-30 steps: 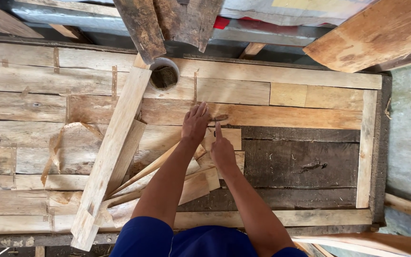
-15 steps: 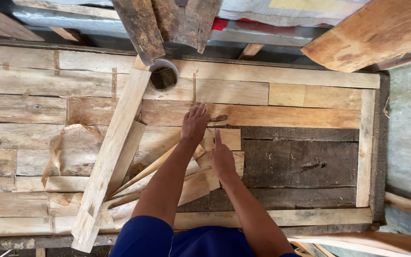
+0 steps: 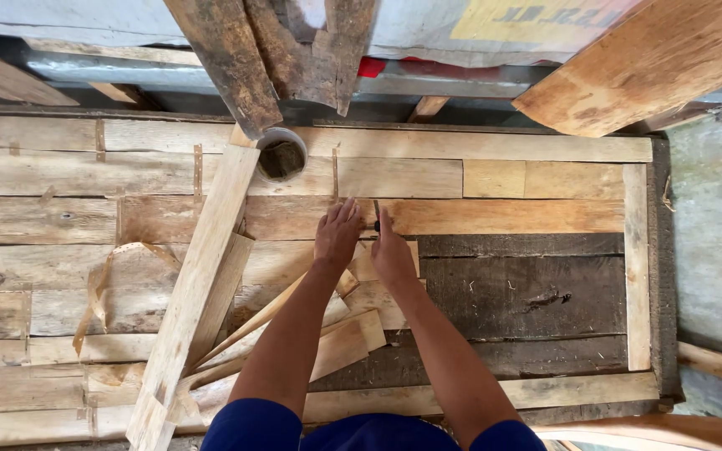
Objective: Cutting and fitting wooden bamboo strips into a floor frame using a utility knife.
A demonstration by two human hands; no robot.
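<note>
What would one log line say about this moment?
left hand: flat on plank panel | right hand: pinching small dark object, kind unclear | nearby: loose long plank, small round container

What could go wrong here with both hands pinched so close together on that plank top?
The left hand and right hand meet around a small dark object, too small to identify; fingers could get pinched or pricked. Loose offcuts lie under the forearms and might shift. The long leaning plank beside the small round container could slide if bumped.
</note>
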